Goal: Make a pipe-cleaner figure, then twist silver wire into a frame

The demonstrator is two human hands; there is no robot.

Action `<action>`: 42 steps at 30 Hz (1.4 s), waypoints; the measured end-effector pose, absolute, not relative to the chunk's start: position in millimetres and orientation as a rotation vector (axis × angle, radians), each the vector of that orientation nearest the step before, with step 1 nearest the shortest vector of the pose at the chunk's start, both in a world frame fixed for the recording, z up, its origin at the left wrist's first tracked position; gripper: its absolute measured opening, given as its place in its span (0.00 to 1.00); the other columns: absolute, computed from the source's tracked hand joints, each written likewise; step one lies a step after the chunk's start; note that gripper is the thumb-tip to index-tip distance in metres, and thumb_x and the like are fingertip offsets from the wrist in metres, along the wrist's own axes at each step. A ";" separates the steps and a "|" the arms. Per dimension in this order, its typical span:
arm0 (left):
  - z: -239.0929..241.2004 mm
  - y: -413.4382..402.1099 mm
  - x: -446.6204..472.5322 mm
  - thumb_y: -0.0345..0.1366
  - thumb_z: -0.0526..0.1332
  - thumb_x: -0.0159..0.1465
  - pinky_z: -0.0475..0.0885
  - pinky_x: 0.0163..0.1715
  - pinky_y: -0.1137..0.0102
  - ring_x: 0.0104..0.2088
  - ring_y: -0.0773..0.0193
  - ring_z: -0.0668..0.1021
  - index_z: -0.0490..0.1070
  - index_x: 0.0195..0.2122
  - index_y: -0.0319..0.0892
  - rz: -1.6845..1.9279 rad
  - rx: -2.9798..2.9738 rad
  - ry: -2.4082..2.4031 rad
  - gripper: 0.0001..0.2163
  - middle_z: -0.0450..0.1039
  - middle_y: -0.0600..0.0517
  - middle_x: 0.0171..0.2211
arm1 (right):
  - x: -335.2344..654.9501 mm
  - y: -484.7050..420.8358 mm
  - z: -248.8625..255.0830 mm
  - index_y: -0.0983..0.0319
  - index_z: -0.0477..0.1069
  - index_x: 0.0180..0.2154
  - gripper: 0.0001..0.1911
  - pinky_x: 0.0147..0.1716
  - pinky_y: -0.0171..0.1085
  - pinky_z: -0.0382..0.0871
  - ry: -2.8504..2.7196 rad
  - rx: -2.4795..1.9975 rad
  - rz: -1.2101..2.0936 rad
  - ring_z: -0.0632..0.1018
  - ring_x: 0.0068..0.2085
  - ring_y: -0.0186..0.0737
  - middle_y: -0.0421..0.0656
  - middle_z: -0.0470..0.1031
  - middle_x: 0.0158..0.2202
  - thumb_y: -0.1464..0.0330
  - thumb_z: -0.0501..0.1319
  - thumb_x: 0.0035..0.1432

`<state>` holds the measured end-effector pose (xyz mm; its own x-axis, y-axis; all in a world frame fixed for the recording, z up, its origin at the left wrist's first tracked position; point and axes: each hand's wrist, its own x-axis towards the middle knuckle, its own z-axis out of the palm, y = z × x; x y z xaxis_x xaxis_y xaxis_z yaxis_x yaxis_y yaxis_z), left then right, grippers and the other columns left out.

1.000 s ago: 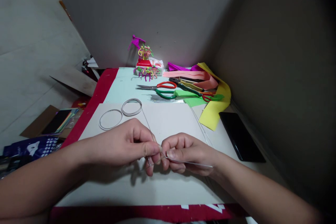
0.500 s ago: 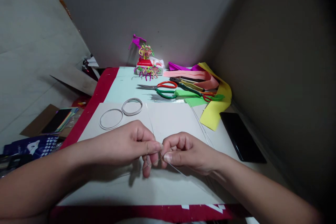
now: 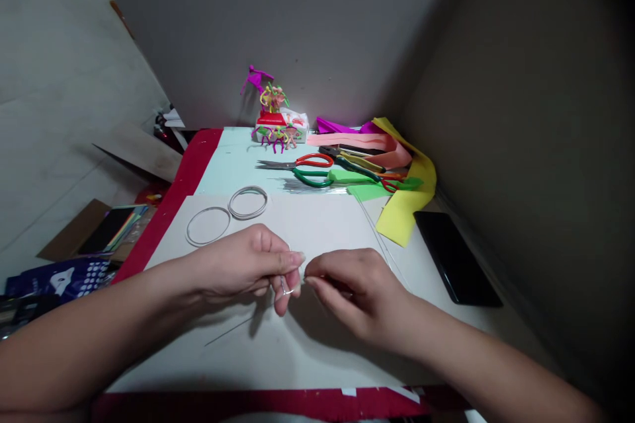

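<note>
My left hand (image 3: 251, 264) is closed over the middle of the board, its thumb and fingers pinching a thin silvery wire (image 3: 284, 288) that shows a small bend below the thumb. A straight length of thin wire (image 3: 228, 332) points down and left beneath this hand; whether it is the same piece I cannot tell. Close beside it on the right, my right hand (image 3: 362, 291) has thumb and forefinger pressed together at the wire. Its fingertips are almost touching my left hand. What lies between them is too fine to see clearly.
Two wire coils, one at left (image 3: 208, 226) and one beyond (image 3: 248, 203), lie on the pale board (image 3: 317, 218). Scissors (image 3: 292, 164), pliers (image 3: 347, 157) and a yellow paper strip (image 3: 399, 221) are behind. A black phone (image 3: 459, 258) lies right. Small figures stand on a box (image 3: 282, 125).
My right hand has turned over so its back faces up, thumb and forefinger still together. The wire ends that stuck out above my left hand and below my right no longer show.
</note>
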<state>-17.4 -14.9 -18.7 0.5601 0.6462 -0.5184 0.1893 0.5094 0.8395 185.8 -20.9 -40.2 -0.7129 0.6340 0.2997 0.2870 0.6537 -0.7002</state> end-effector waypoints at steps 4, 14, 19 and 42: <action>-25.7 -10.2 -15.1 0.41 0.61 0.58 0.47 0.15 0.76 0.13 0.75 0.63 0.73 0.22 0.35 0.375 0.957 0.945 0.14 0.73 0.49 0.14 | 186.3 -22.6 -51.3 0.69 0.71 0.34 0.08 0.23 0.36 0.51 -2.438 -0.588 -0.011 0.61 0.23 0.33 0.40 0.67 0.21 0.76 0.53 0.57; 4.6 -12.0 -25.6 0.34 0.58 0.56 0.59 0.19 0.77 0.19 0.71 0.67 0.76 0.25 0.37 0.750 1.577 1.276 0.08 0.76 0.51 0.21 | 182.4 -6.8 -39.8 0.65 0.70 0.27 0.08 0.20 0.30 0.50 -1.677 -0.962 1.688 0.59 0.21 0.27 0.36 0.64 0.20 0.69 0.57 0.55; 10.0 -23.0 -20.6 0.33 0.61 0.54 0.68 0.33 0.73 0.32 0.63 0.74 0.77 0.32 0.41 0.704 1.993 1.418 0.07 0.77 0.51 0.30 | 183.0 2.4 -49.6 0.66 0.70 0.26 0.07 0.18 0.30 0.41 -1.192 -0.760 2.276 0.50 0.18 0.25 0.31 0.53 0.15 0.68 0.60 0.52; 1.1 -15.3 -14.8 0.40 0.51 0.66 0.66 0.30 0.75 0.17 0.70 0.70 0.71 0.23 0.39 0.180 1.327 1.001 0.18 0.69 0.56 0.11 | 175.1 -7.9 -52.2 0.68 0.73 0.28 0.08 0.18 0.28 0.45 -1.136 -0.672 2.429 0.60 0.19 0.22 0.38 0.73 0.23 0.70 0.69 0.45</action>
<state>-14.8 -15.3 1.1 0.5928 0.6299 -0.5018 0.4162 0.2939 0.8605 175.1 -7.9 -52.2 -0.8158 0.5161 -0.2609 -0.1308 -0.6041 -0.7861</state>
